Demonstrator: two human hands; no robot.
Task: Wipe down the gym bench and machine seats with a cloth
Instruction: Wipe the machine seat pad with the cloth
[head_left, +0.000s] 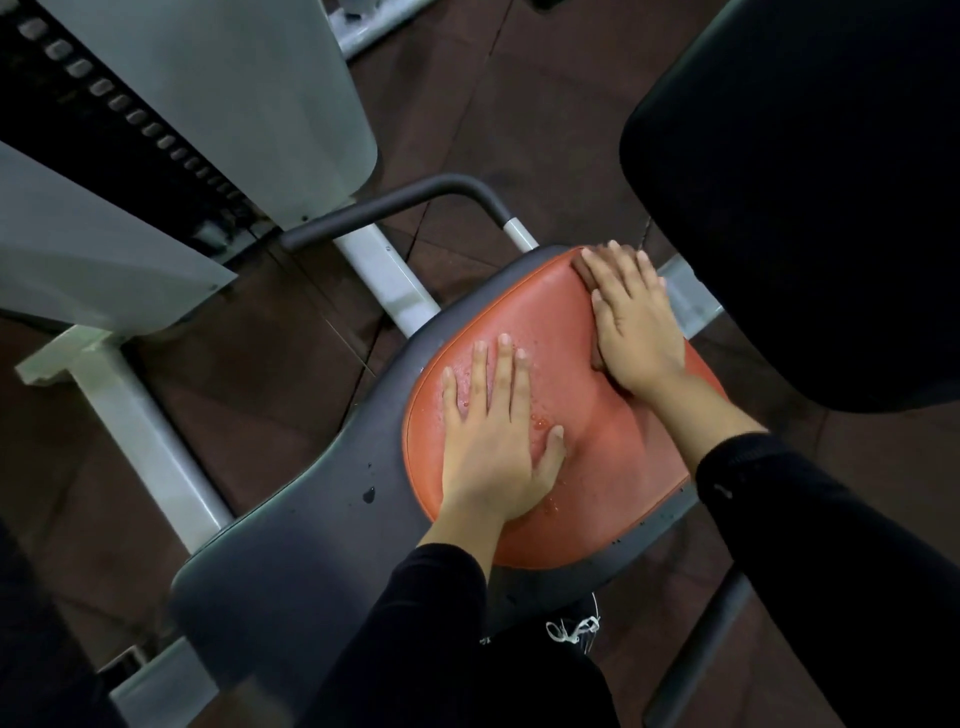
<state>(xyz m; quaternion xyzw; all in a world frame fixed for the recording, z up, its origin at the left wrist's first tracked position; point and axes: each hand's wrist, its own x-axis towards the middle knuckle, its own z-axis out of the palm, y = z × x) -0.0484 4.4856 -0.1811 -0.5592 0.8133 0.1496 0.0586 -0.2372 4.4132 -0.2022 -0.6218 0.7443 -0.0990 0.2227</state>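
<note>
Orange padded seat (582, 447) is wet with drops; left hand (491, 441) lies flat on it, right hand (636, 327) with straight fingers presses a dark cloth (586, 273).

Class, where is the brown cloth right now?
Head view: the brown cloth lies under the right hand, pressed on the far right corner of the orange padded seat.

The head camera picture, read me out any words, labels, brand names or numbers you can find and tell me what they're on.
There is no readable text.
Orange seat pad: no lettering, only water drops.
Dark seat shell: no lettering.
White machine frame: no lettering.
Weight stack: no readable numbers; dim and blurred.
Left hand and right hand hide part of the pad.
</note>
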